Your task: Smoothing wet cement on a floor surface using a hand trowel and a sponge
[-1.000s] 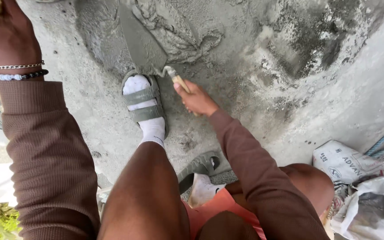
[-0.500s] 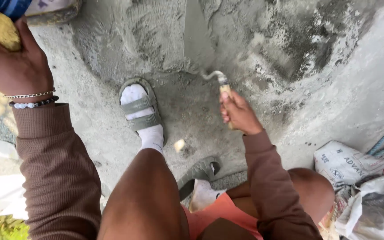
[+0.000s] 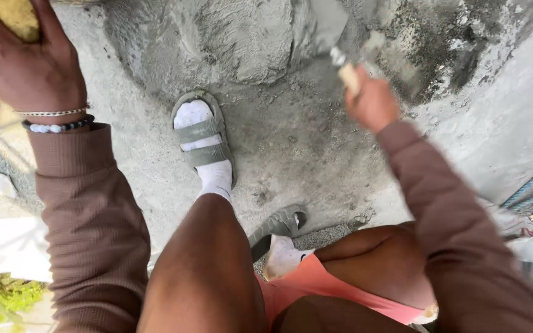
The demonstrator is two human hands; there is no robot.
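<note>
Trowel (image 3: 340,58) handle sits inside my curled right hand (image 3: 371,102) fingers; I judge wet mortar (image 3: 242,43) beyond them could slop onto my sandal (image 3: 203,139).

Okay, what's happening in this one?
A person crouches over a patch of wet grey mortar on the ground. The right hand grips a trowel by its wooden handle, blade in the mortar. The left hand is raised at the upper left, holding a yellow sponge-like block. One foot in a white sock and grey sandal stands on the cement-dusted ground beside the pile.
</note>
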